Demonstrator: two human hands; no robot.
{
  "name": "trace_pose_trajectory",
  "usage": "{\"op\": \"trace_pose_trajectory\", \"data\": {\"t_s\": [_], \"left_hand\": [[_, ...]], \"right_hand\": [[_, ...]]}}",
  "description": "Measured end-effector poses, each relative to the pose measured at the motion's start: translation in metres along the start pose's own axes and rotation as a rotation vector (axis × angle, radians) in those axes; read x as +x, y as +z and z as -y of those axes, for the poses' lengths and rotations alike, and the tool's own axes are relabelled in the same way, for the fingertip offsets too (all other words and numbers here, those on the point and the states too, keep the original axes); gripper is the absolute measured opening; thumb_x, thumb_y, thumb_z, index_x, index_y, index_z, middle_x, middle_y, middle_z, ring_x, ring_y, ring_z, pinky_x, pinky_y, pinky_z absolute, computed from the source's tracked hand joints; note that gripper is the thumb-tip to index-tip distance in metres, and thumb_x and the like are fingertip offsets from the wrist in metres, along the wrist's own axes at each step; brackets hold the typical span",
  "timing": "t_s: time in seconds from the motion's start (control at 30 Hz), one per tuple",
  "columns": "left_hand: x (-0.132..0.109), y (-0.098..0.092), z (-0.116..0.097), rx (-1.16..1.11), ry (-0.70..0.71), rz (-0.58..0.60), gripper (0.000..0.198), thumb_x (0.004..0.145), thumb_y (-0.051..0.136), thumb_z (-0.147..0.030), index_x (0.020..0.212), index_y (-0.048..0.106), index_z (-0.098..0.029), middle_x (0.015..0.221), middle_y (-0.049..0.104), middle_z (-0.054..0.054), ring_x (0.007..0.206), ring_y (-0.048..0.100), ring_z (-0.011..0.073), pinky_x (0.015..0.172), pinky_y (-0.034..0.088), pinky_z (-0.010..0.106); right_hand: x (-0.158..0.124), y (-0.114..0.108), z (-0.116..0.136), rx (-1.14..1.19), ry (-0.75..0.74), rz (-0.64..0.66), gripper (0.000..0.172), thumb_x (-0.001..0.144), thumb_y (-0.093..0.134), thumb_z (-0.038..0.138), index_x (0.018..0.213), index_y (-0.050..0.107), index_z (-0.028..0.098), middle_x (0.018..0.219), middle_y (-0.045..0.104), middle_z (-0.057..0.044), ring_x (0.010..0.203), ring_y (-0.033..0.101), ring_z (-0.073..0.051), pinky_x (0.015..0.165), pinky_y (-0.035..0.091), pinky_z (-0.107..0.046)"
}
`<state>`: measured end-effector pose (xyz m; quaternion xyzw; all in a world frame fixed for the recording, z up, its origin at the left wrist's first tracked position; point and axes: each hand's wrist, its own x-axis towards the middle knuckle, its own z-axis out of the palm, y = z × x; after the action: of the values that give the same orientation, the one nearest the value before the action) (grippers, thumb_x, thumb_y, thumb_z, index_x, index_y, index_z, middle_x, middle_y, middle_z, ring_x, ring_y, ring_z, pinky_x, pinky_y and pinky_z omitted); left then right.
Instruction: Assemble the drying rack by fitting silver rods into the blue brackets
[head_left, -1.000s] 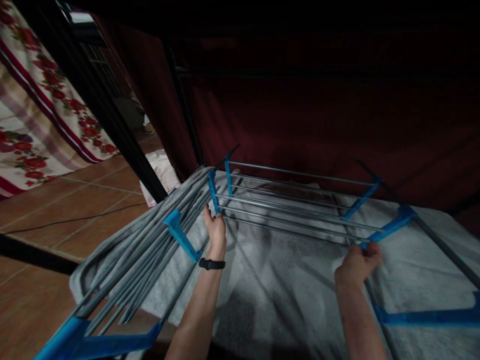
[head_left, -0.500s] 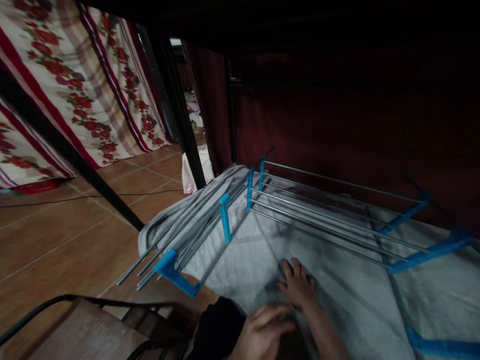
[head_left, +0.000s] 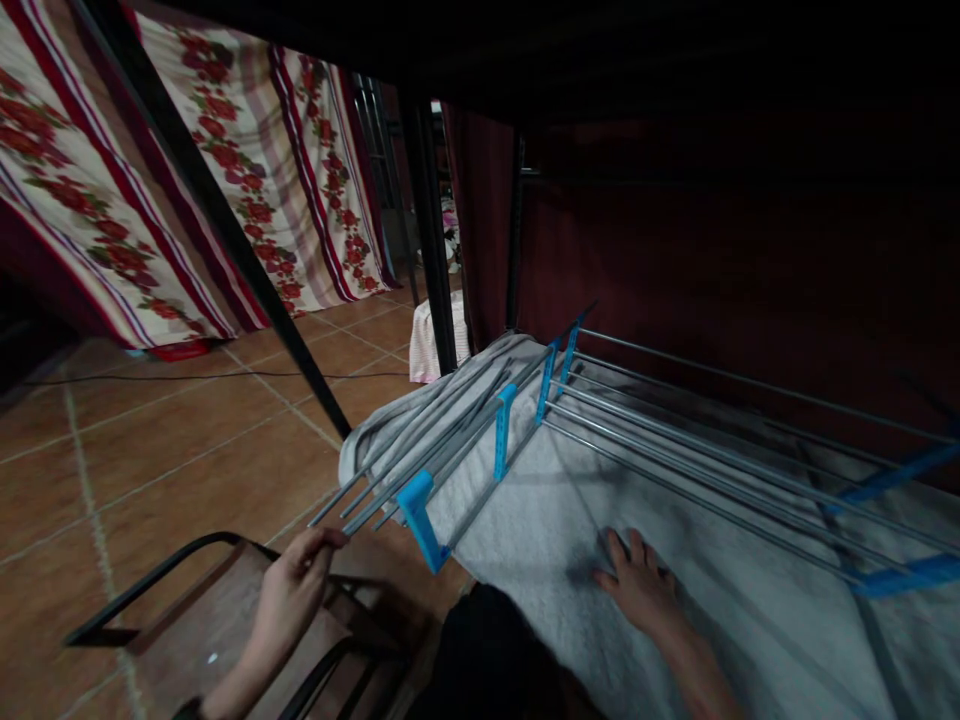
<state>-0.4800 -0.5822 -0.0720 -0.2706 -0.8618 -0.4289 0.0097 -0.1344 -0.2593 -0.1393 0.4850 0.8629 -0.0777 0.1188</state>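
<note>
My left hand (head_left: 300,575) is closed in a pinch at the near end of a grey metal rod (head_left: 382,497), one of several loose rods lying over the bed's edge. My right hand (head_left: 639,580) rests open on the grey blanket (head_left: 540,540), fingers spread. Beside the loose rods stand blue plastic brackets (head_left: 422,520), joined by a bar. Farther right, a partly assembled rack (head_left: 697,445) of rods fixed between blue pieces lies on the blanket.
A metal-framed chair (head_left: 202,610) stands at lower left on the tiled floor (head_left: 172,430). Dark bed-frame posts (head_left: 435,230) rise at the left, with a low dark underside overhead. A floral cloth (head_left: 247,190) hangs behind, and a dark red curtain (head_left: 675,250) lines the back.
My left hand has moved left from near my lap to the rod end and closed on it. My right hand stays on the blanket. The view has turned left.
</note>
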Motion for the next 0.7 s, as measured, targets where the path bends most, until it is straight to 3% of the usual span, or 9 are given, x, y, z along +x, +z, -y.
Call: {"op": "trace_pose_trajectory", "data": {"t_s": [0.13, 0.27, 0.37, 0.53, 0.7], "left_hand": [[0.078, 0.030, 0.008, 0.104, 0.080, 0.011, 0.025, 0.068, 0.048, -0.035, 0.081, 0.067, -0.024, 0.093, 0.069, 0.008, 0.091, 0.063, 0.0276, 0.085, 0.049, 0.038], [0.116, 0.066, 0.012, 0.251, 0.183, 0.075, 0.028, 0.069, 0.053, -0.029, 0.092, 0.067, -0.021, 0.101, 0.065, 0.010, 0.099, 0.059, 0.0296, 0.092, 0.045, 0.041], [0.126, 0.082, 0.013, 0.433, 0.201, 0.104, 0.030, 0.070, 0.055, -0.026, 0.097, 0.066, -0.019, 0.099, 0.062, 0.013, 0.098, 0.057, 0.0320, 0.091, 0.044, 0.044], [0.129, 0.089, 0.004, 0.678, 0.281, 0.198, 0.026, 0.081, 0.047, -0.025, 0.096, 0.066, -0.016, 0.106, 0.058, 0.015, 0.107, 0.053, 0.0334, 0.092, 0.042, 0.045], [0.128, 0.093, -0.008, 0.806, 0.173, 0.351, 0.032, 0.085, 0.042, -0.019, 0.113, 0.058, -0.012, 0.113, 0.056, 0.016, 0.110, 0.052, 0.0283, 0.089, 0.043, 0.039]], "right_hand": [[0.001, 0.006, -0.002, 0.006, -0.006, -0.017, 0.060, 0.091, 0.040, 0.045, 0.147, 0.032, 0.026, 0.155, 0.025, -0.018, 0.141, 0.028, -0.034, 0.098, 0.037, -0.060], [0.002, 0.011, -0.003, 0.002, -0.011, -0.029, 0.060, 0.091, 0.038, 0.046, 0.148, 0.032, 0.026, 0.156, 0.024, -0.018, 0.142, 0.027, -0.034, 0.099, 0.036, -0.060], [0.002, 0.011, -0.004, -0.003, -0.003, -0.028, 0.061, 0.091, 0.038, 0.046, 0.149, 0.031, 0.026, 0.157, 0.022, -0.017, 0.143, 0.024, -0.034, 0.100, 0.035, -0.060], [0.004, 0.010, -0.002, 0.000, 0.008, -0.002, 0.064, 0.090, 0.038, 0.048, 0.149, 0.031, 0.025, 0.157, 0.021, -0.018, 0.144, 0.023, -0.035, 0.101, 0.034, -0.060], [0.007, 0.012, -0.002, 0.005, 0.009, -0.010, 0.065, 0.090, 0.040, 0.046, 0.150, 0.029, 0.024, 0.157, 0.022, -0.019, 0.144, 0.023, -0.035, 0.101, 0.034, -0.060]]}}
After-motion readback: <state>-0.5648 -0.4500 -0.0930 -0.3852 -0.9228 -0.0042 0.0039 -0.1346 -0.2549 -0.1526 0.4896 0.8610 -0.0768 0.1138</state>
